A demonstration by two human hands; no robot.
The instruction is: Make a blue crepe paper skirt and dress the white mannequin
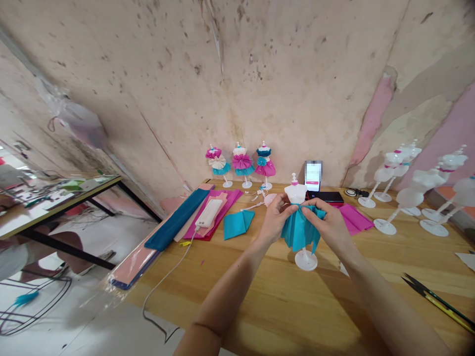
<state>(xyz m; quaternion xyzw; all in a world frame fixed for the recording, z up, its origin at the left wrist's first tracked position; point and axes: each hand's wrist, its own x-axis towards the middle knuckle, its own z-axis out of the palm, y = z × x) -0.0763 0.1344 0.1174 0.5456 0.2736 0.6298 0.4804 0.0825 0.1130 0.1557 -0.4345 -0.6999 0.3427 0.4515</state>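
Observation:
A small white dress form (296, 193) stands upright on its round base in front of me. Turquoise crepe paper (300, 232) hangs from its waist like a pleated skirt. My left hand (279, 213) is closed at the left of the waist, thumb and fingers pinching the paper's top edge. From the other side my right hand (319, 216) pinches a fold of the same paper near the front of the waist. Both hands touch the form's waist area, and part of the torso is hidden behind the fingers.
Three dressed mini forms (242, 162) stand by the wall; several bare forms (388, 210) are at right. A propped phone (312, 177) is behind my work. Folded turquoise paper (238, 224), a white power bank (208, 213) and stacked paper (177, 217) lie left, scissors (438, 299) right.

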